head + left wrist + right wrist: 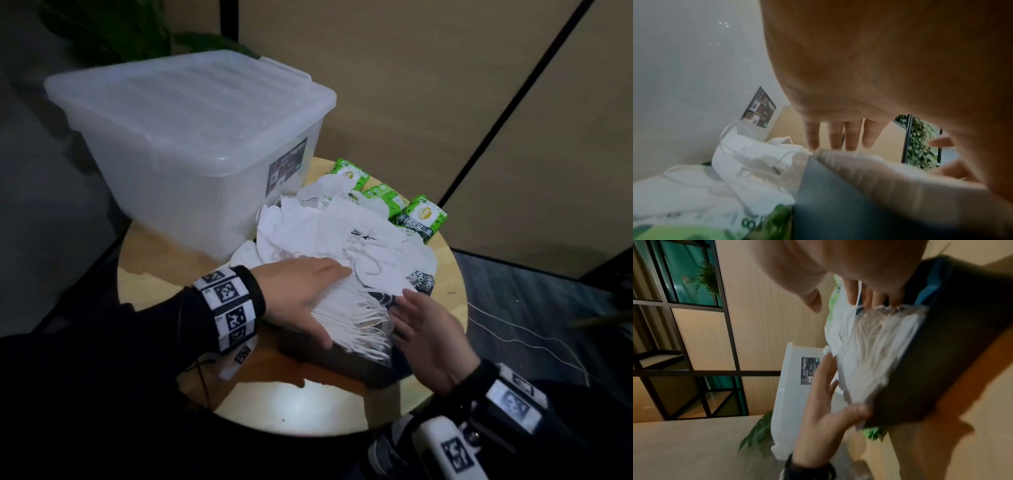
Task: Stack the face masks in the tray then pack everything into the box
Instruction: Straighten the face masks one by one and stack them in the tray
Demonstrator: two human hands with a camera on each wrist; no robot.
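Observation:
A stack of white face masks (356,315) lies in the dark tray (342,363) at the front of the table. My left hand (305,294) presses flat on top of the stack, fingers straight, thumb down its near side. My right hand (421,325) is open, its straight fingers touching the ear loops at the stack's right end. Loose masks (325,229) lie heaped behind the tray. The translucent box (191,137) stands at the back left with its lid on. The right wrist view shows the stack (875,350) in the tray (962,353) between both hands.
Several green packets (424,216) lie at the back right of the round wooden table (308,401), partly under the loose masks. Another green packet (694,232) shows close in the left wrist view. A plant and beige wall panels stand behind the box.

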